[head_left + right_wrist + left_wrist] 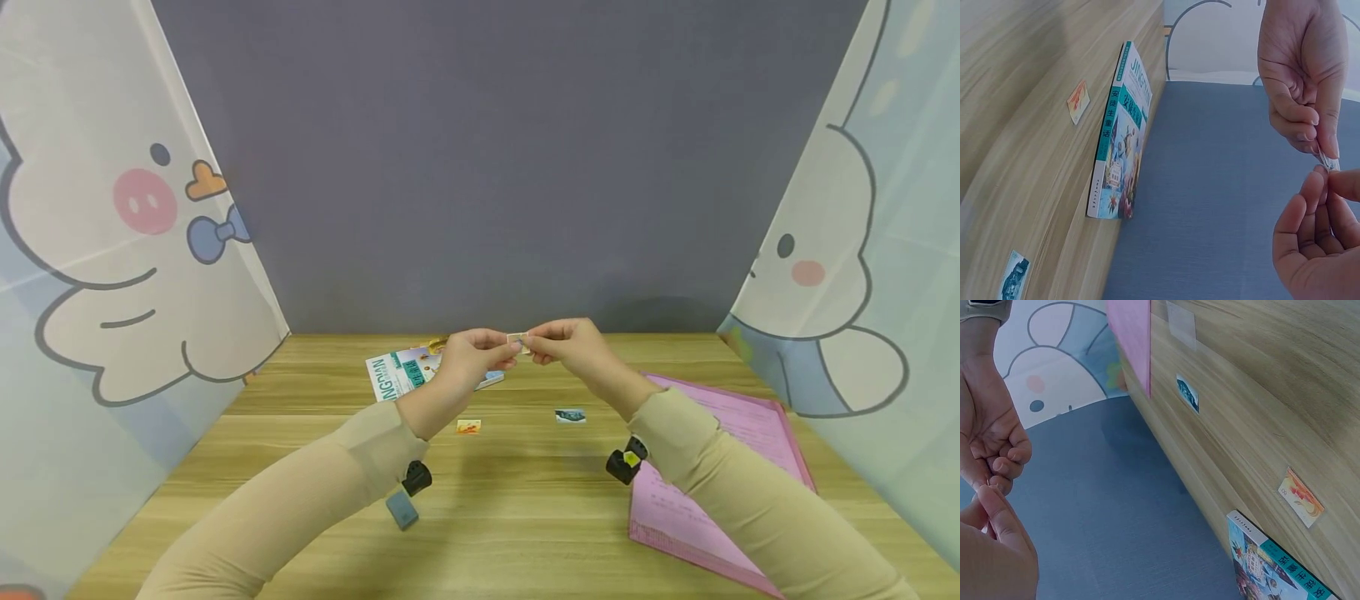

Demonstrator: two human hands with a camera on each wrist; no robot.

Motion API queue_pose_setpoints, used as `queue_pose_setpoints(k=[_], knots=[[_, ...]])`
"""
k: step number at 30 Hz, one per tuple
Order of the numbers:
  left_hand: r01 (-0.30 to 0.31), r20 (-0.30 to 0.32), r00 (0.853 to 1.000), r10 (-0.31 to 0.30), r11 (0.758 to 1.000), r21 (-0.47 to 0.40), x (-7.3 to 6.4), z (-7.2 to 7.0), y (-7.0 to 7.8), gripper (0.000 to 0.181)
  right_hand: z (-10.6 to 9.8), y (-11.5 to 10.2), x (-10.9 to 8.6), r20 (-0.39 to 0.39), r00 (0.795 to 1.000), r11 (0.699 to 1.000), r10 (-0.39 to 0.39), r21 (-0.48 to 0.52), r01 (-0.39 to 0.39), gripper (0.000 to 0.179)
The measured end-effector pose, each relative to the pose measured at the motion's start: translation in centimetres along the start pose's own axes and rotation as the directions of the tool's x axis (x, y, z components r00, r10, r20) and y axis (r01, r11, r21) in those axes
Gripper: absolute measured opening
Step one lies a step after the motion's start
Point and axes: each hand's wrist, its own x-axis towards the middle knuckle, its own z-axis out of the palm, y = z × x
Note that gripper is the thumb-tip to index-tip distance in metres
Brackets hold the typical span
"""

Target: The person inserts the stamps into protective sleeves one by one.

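Note:
Above the far part of the table, the left hand (468, 358) and right hand (573, 346) meet. Between thumb and fingers, each pinches one side of a small pale stamp (516, 337), mostly covered by the fingertips. In the right wrist view only a sliver of this stamp (1331, 164) shows. Two more stamps lie flat on the wood below: an orange one (468, 427) on the left and a dark teal one (570, 415) on the right.
A picture-covered book (397, 371) lies behind the left forearm. A small grey-blue block (402, 510) sits near the left sleeve. Pink printed sheets (675, 517) lie under the right arm. The left wrist view shows a clear plastic piece (1182, 324) on the table (510, 533).

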Motion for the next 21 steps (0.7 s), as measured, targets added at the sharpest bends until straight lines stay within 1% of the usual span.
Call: queue_pose_setpoints(k=[4, 7, 10, 13, 16, 21], knots=[[-0.005, -0.002, 1.000, 0.005, 1.000, 0.011, 0.2, 0.0, -0.2, 0.019, 0.2, 0.1, 0.1, -0.003, 1.000, 1.000, 0.001, 0.000, -0.001, 0.029], [-0.005, -0.002, 1.000, 0.005, 1.000, -0.003, 0.3, 0.0, -0.2, 0.019, 0.3, 0.1, 0.1, -0.012, 1.000, 1.000, -0.001, -0.007, 0.001, 0.029], [-0.008, 0.008, 1.000, 0.008, 1.000, -0.019, 0.3, -0.2, -0.2, 0.020, 0.4, 0.1, 0.1, -0.035, 0.999, 1.000, 0.003, -0.001, -0.003, 0.028], [-0.023, 0.017, 1.000, 0.023, 1.000, -0.012, 0.2, -0.4, -0.1, 0.023, 0.2, 0.1, 0.0, -0.065, 0.998, 1.000, 0.003, 0.009, -0.002, 0.028], [-0.044, 0.000, 0.999, 0.044, 0.999, -0.005, 0.1, -0.7, -0.1, 0.023, 0.0, 0.1, 0.0, -0.087, 0.996, 1.000, 0.001, 0.023, 0.001, 0.028], [-0.061, -0.032, 0.998, 0.060, 0.997, -0.040, 0.2, -1.2, -0.2, 0.018, -0.3, 0.2, 0.0, -0.082, 0.997, 1.000, 0.005, 0.031, -0.003, 0.029]])
